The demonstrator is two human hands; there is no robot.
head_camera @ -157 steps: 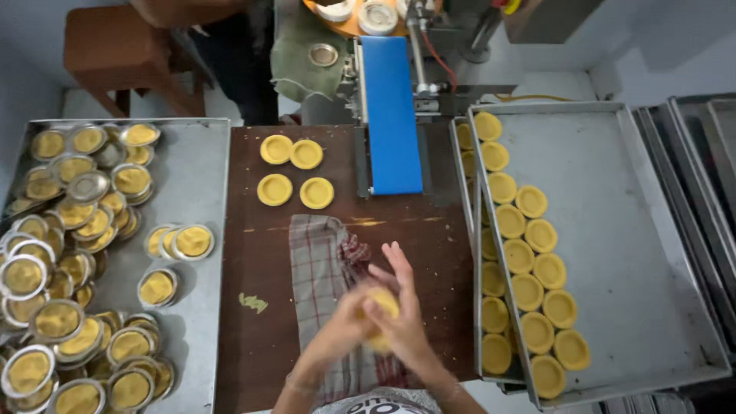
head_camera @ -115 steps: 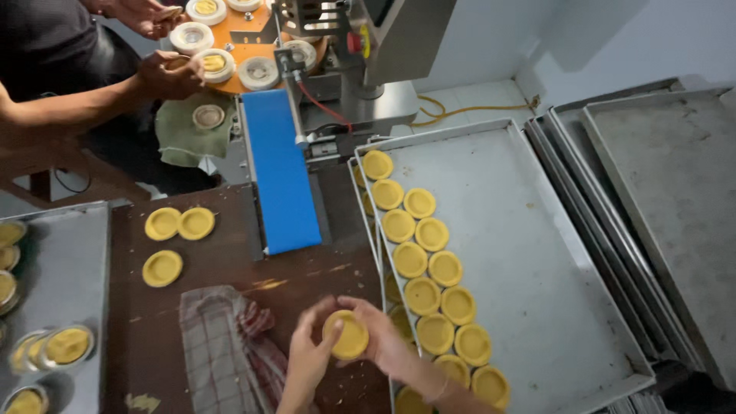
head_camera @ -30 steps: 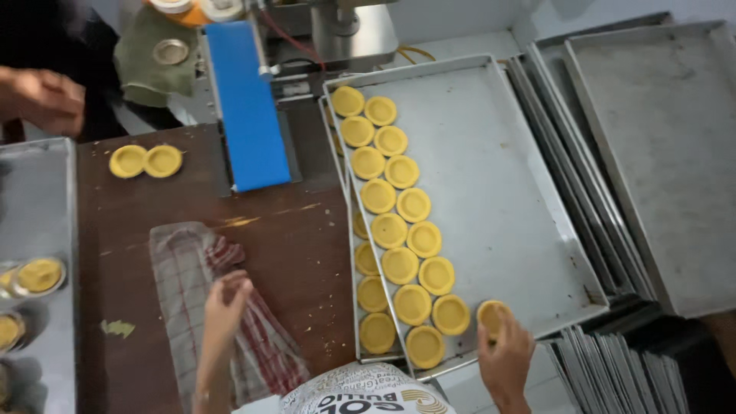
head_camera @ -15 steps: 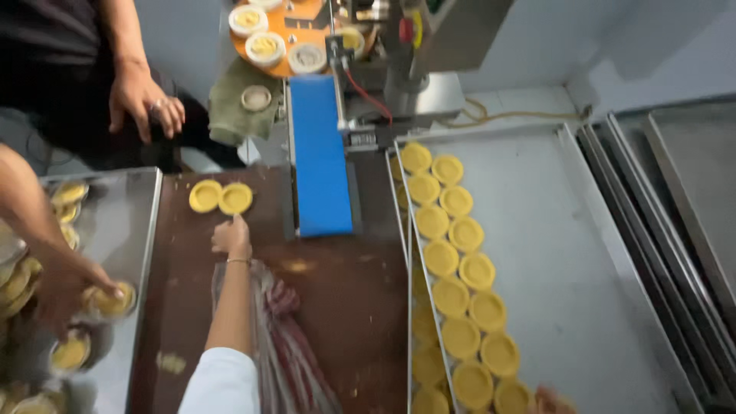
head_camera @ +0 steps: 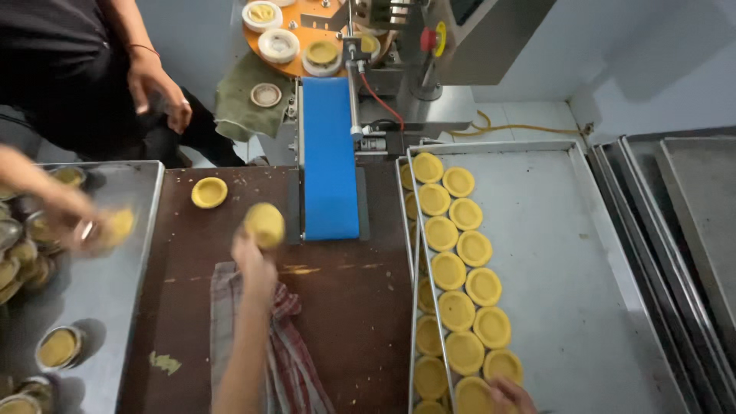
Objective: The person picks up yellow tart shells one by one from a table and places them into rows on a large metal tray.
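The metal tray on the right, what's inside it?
The metal tray holds two columns of yellow tart shells along its left side. The right hand covers part of the nearest shell; the rest is bare metal.

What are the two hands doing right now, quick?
Left hand: fingers closed on a yellow tart shell, lifted above the brown table.
Right hand: at the tray's near edge, mostly cut off; cannot be told.

A single head-worn camera looks steeply down from above the near edge of the brown tabletop (head_camera: 345, 307), fairly close, facing the blue conveyor (head_camera: 330, 153) at its far edge.
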